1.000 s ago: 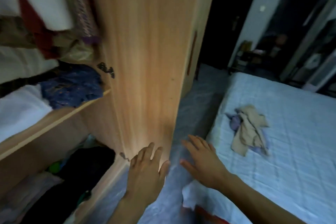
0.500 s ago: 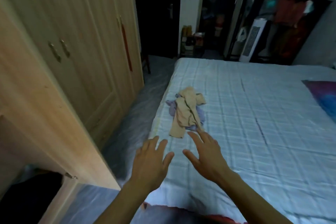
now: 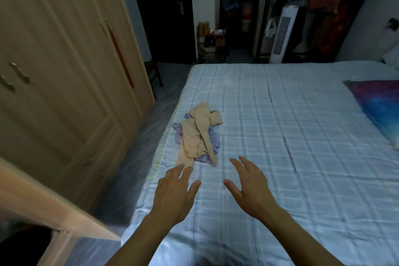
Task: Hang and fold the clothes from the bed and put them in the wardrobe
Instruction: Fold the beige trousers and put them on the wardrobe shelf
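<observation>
Both hands reach forward over the bed (image 3: 302, 157), palms down, fingers straight and spread, holding nothing. The left hand (image 3: 174, 194) hovers with its fingertips just short of the near end of the clothes, and the right hand (image 3: 250, 188) sits beside it, a gap between the two; whether either touches the sheet cannot be told.

The clothes (image 3: 197, 136) lie in a small crumpled heap near the left edge of the bed: a soft beige garment (image 3: 194, 138), long and twisted, on top of a lilac piece (image 3: 212, 142) that peeks out at both sides. The sheet is pale blue with a faint check and shallow creases. To the left stands the wardrobe (image 3: 64, 71), light wood-grain panels with small metal handles, one door (image 3: 43, 196) swung open in the near corner.

Compared with half a second ago, the view has stepped closer to the bed, the heap lies where it was, and the hands have spread further apart.
</observation>
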`<state>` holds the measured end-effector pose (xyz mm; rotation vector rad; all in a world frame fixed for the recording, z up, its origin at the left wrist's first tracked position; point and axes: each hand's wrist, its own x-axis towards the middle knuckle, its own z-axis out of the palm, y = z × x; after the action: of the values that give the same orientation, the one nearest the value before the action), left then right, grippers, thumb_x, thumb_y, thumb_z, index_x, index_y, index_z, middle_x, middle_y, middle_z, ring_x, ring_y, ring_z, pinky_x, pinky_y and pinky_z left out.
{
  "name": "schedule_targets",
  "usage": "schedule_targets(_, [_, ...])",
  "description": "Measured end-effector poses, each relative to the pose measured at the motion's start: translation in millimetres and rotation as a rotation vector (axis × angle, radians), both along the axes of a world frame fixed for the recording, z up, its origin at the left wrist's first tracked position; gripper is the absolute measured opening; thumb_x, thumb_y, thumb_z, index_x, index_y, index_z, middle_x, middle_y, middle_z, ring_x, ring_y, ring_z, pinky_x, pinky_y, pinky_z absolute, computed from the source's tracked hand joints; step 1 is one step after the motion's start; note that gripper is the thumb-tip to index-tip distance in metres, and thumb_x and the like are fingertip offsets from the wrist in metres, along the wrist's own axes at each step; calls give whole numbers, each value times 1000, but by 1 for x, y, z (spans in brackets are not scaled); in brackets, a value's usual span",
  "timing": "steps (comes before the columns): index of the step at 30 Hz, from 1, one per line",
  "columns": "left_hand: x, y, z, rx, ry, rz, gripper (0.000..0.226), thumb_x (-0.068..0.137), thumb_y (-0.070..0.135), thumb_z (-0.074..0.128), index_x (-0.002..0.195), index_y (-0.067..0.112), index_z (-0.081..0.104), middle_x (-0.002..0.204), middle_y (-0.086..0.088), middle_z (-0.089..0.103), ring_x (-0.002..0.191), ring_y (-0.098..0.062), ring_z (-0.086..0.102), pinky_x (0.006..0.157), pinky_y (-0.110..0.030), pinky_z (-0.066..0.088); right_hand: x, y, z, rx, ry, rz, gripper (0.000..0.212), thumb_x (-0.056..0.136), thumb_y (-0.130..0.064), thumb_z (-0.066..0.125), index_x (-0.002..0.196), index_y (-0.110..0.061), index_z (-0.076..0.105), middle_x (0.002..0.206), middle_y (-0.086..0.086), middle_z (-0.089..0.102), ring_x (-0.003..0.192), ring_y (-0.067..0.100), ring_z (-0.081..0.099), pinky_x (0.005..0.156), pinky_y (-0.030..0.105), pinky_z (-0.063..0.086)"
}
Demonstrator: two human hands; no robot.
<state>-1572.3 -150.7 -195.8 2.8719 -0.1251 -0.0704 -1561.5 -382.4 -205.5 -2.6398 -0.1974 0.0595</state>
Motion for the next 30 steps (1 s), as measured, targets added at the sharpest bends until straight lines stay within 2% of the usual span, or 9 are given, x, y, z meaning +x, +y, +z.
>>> schedule_targets(5, [55, 2, -26, -37, 45, -20, 57, 100, 59, 27, 149, 31, 32, 158, 6, 30, 143, -16, 26, 113, -38, 28, 56, -2, -13, -11, 40, -15, 67, 96, -58, 43, 154, -31, 22, 163, 1, 16, 149, 23, 17, 119, 49, 20])
schedule_targets(11, [145, 20, -58, -76, 89, -71, 55, 100, 56, 30, 147, 28, 34, 152, 6, 36, 138, -19, 34, 106, -37, 35, 133, 16, -29, -60, 104, -69, 66, 97, -56, 43, 154, -28, 24, 163, 4, 19, 149, 22, 18, 119, 45, 22])
schedule_targets(21, [265, 45, -116, -108, 236, -102, 57, 100, 54, 31, 150, 27, 27, 158, 7, 24, 143, -18, 24, 113, -36, 28, 245, 49, -70, -62, 228, -97, 65, 97, -52, 46, 153, -28, 23, 162, 1, 21, 148, 20, 19, 119, 39, 24])
schedule_targets(28, [306, 50, -155, 47, 340, -54, 53, 101, 48, 30, 149, 25, 29, 154, 4, 29, 135, -19, 33, 105, -34, 33, 309, 53, -112, 22, 306, -31, 63, 97, -45, 52, 152, -27, 27, 159, 3, 27, 145, 22, 25, 114, 38, 27])
schedule_targets(30, [315, 49, -160, 45, 370, -34, 52, 100, 48, 31, 147, 25, 30, 152, 5, 31, 134, -18, 34, 104, -34, 33, 326, 53, -123, 52, 323, -16, 62, 95, -41, 57, 150, -26, 32, 155, 3, 33, 141, 25, 33, 111, 39, 32])
